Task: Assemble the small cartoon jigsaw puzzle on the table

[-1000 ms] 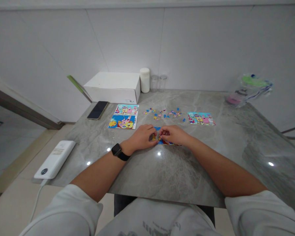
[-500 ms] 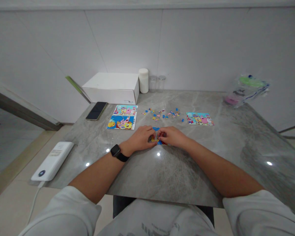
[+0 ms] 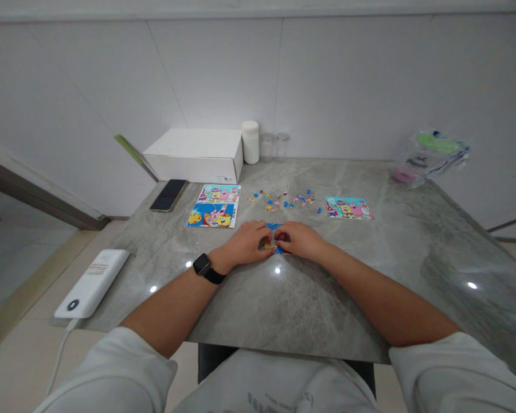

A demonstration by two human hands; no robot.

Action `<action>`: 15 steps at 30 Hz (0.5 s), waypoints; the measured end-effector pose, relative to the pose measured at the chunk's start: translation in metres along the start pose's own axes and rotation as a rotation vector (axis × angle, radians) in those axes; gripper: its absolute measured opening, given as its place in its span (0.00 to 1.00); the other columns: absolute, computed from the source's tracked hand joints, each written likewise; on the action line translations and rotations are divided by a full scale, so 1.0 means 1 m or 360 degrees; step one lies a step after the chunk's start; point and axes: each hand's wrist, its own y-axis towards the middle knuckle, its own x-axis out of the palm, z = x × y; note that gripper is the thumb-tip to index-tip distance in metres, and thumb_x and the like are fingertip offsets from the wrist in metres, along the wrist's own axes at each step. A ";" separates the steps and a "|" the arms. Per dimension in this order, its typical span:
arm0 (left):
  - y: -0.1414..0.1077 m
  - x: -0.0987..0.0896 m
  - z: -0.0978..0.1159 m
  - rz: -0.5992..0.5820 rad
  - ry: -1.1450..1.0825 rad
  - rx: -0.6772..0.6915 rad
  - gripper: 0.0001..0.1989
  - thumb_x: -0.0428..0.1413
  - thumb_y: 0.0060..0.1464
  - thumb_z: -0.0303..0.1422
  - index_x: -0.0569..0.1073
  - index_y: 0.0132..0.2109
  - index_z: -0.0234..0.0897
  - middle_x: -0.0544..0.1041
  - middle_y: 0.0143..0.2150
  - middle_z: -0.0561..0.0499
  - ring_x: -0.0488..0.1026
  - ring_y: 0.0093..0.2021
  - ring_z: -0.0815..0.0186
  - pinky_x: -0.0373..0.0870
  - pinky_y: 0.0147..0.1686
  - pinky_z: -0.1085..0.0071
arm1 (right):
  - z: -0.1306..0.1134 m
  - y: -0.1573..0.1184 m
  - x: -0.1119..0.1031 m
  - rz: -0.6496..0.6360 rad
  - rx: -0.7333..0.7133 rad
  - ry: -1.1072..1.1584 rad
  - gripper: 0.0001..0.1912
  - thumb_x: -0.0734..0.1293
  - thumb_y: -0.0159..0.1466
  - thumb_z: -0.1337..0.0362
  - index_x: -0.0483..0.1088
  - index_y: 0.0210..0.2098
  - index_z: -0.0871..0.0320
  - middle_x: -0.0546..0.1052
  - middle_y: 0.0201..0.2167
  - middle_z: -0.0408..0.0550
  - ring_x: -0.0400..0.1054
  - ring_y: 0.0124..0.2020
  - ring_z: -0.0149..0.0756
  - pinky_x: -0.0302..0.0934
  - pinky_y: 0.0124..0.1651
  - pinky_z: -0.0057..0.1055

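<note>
A partly joined jigsaw puzzle (image 3: 276, 226) in blue and yellow lies flat on the table, mostly covered by my hands. Curled about its left side is my left hand (image 3: 251, 241), thumb at the near edge and fingertips on the pieces. My right hand (image 3: 300, 238) is closed over the puzzle's right side, its thumb and fingertips pinched at a puzzle piece that is largely hidden. Just beyond my hands, several loose puzzle pieces (image 3: 286, 204) are scattered. Two printed cartoon pictures flank them: a larger sheet (image 3: 215, 205) on the left and a smaller card (image 3: 350, 208) on the right.
Left of the sheet lies a phone (image 3: 168, 195), and a white power bank (image 3: 92, 283) with a cable sits at the left edge. A white box (image 3: 193, 155), white bottle (image 3: 250, 142) and two clear jars (image 3: 275, 147) line the wall. A plastic bag (image 3: 430, 158) stands back right.
My right hand has shifted very slightly, its fingertips dipping closer over the puzzle's right side. My left hand stays in place, and the loose pieces look unchanged.
</note>
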 end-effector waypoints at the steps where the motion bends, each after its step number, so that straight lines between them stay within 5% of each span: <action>1: 0.000 0.000 0.000 0.0004 -0.0003 0.0003 0.10 0.65 0.57 0.40 0.74 0.39 0.41 0.76 0.41 0.47 0.73 0.44 0.57 0.67 0.46 0.61 | 0.000 0.000 0.000 0.0015 0.0003 0.0016 0.06 0.73 0.62 0.65 0.80 0.39 0.53 0.80 0.35 0.48 0.71 0.38 0.40 0.60 0.43 0.33; 8: -0.002 -0.002 0.000 0.0027 -0.0070 0.0032 0.11 0.65 0.57 0.41 0.76 0.40 0.40 0.76 0.42 0.46 0.74 0.45 0.57 0.67 0.46 0.62 | 0.007 0.004 -0.023 0.0355 0.0128 0.0194 0.07 0.68 0.64 0.65 0.79 0.39 0.55 0.81 0.35 0.47 0.69 0.33 0.36 0.60 0.42 0.33; 15: 0.001 -0.003 -0.001 0.0095 -0.0092 0.0044 0.08 0.61 0.62 0.39 0.76 0.42 0.39 0.76 0.43 0.46 0.74 0.45 0.58 0.69 0.46 0.62 | 0.062 0.005 -0.046 0.0959 0.0319 0.0435 0.17 0.62 0.70 0.52 0.78 0.43 0.56 0.81 0.35 0.49 0.70 0.35 0.40 0.63 0.42 0.35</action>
